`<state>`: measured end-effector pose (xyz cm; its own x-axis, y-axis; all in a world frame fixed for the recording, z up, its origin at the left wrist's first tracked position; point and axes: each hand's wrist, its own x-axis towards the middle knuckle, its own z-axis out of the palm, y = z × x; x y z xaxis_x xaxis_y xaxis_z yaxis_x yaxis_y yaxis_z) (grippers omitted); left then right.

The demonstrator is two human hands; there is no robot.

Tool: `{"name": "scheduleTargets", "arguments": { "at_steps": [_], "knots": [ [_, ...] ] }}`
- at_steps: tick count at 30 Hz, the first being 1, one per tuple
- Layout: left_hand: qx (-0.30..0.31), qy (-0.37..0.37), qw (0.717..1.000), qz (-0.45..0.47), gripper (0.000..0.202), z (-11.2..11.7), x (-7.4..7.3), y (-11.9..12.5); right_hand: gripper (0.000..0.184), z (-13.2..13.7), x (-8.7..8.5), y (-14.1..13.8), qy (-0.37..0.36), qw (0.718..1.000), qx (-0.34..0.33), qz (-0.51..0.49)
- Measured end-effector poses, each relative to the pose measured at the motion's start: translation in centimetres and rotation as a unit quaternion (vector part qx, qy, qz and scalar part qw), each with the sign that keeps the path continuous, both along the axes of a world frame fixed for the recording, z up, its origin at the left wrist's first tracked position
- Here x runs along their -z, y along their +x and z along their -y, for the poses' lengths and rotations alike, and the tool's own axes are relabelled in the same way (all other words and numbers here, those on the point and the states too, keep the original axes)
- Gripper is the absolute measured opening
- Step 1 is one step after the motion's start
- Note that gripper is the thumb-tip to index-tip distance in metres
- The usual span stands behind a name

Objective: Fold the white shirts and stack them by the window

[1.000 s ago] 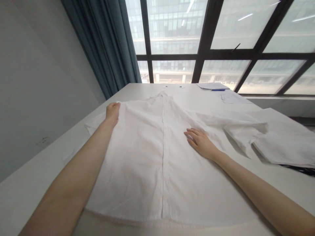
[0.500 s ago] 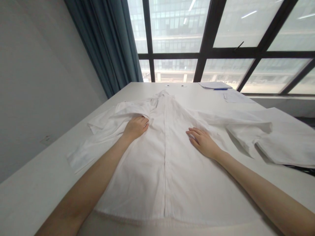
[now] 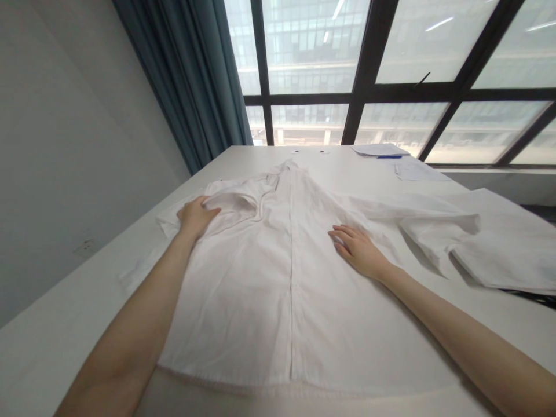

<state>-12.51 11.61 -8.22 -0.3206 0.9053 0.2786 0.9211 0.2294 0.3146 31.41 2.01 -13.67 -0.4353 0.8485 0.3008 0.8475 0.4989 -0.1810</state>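
Observation:
A white button-front shirt [image 3: 256, 289] lies spread on the table, collar at the far end and hem toward me. My left hand [image 3: 196, 216] pinches the cloth at the shirt's left side near the armhole, where a raised fold bulges beside the thumb. Its fingertips are partly hidden by the fabric. On the right half of the shirt front, my right hand [image 3: 354, 248] rests flat with its fingers stretched out. The right sleeve [image 3: 438, 229] runs out sideways in loose folds, while the left one is bunched and partly behind my left arm.
The white table [image 3: 52, 324] stands against a grey wall on the left. Papers [image 3: 377, 150] and a blue pen [image 3: 390, 157] lie at its far right. More white cloth [image 3: 516, 243] is on the right. A blue curtain [image 3: 191, 75] hangs beside the windows.
My left hand has moved left from near the shirt's middle to its left side, drawing cloth outward and smoothing the left front. My right hand has stayed in place.

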Motion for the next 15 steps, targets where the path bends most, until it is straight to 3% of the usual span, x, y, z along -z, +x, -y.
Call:
{"name": "scheduleTargets", "arguments": {
  "at_steps": [2, 5, 11, 13, 15],
  "knots": [
    [0.018, 0.008, 1.0, -0.008, 0.038, 0.1, -0.7, -0.5, 0.04, 0.0, 0.0, 0.0, 0.0, 1.0, -0.001, 0.002],
    [0.038, 0.068, 0.997, -0.021, 0.036, 0.6, -2.5, -1.0, 0.04, 0.0, 0.0, 0.1, 0.0, 1.0, -0.003, 0.003],
    [-0.053, 0.277, 0.958, -0.048, 0.044, 1.0, -7.2, -4.2, 0.04, -0.1, 0.1, 0.1, -0.002, 1.0, 0.001, 0.005],
    [-0.087, 0.257, 0.961, -0.046, 0.044, 0.9, -8.0, -5.7, 0.04, 0.0, 0.0, 0.1, -0.002, 1.0, 0.001, 0.005],
    [-0.082, 0.163, 0.982, -0.045, 0.042, 0.6, -8.2, -7.0, 0.04, 0.0, -0.1, 0.0, -0.002, 1.0, 0.0, 0.007]
  ]
}}
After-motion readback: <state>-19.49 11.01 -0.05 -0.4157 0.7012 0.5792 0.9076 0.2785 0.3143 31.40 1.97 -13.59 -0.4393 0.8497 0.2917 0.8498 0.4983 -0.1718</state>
